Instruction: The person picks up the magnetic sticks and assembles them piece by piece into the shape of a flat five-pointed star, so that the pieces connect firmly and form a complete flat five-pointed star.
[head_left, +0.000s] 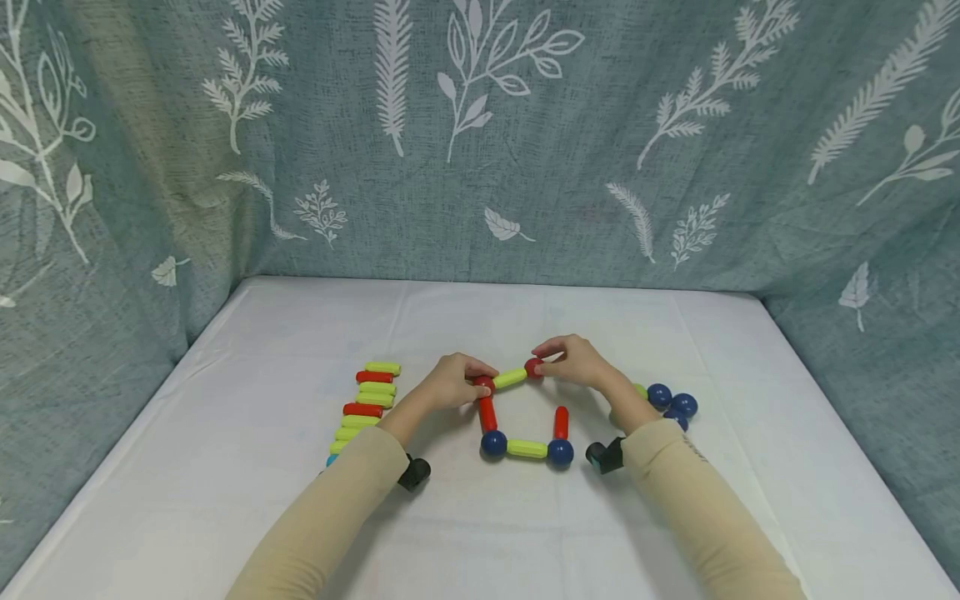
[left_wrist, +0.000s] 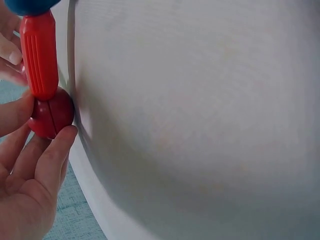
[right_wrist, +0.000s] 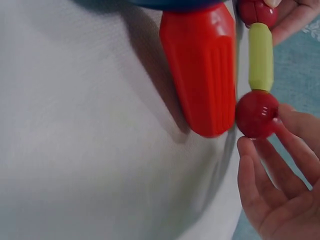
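My left hand (head_left: 450,379) pinches a red ball (head_left: 485,384) between thumb and fingers, at the far left corner of a ball-and-rod frame. With its fingertips my right hand (head_left: 577,362) holds another red ball (right_wrist: 257,114). A yellow-green rod (right_wrist: 261,57) joins the two red balls. From the left one, a red rod (left_wrist: 40,56) runs to a blue ball (head_left: 493,443). Another yellow-green rod (head_left: 527,449) links this to a second blue ball (head_left: 560,452). A red rod (right_wrist: 202,75) sticks out from that ball, its far end apart from the right red ball.
Left of the frame lies a column of loose rods (head_left: 375,400), yellow-green and red, partly behind my left sleeve. Several blue balls (head_left: 684,405) sit beyond my right forearm, beside a partly hidden yellow-green piece (head_left: 640,390). A patterned curtain (head_left: 480,208) hangs behind the white table (head_left: 480,533).
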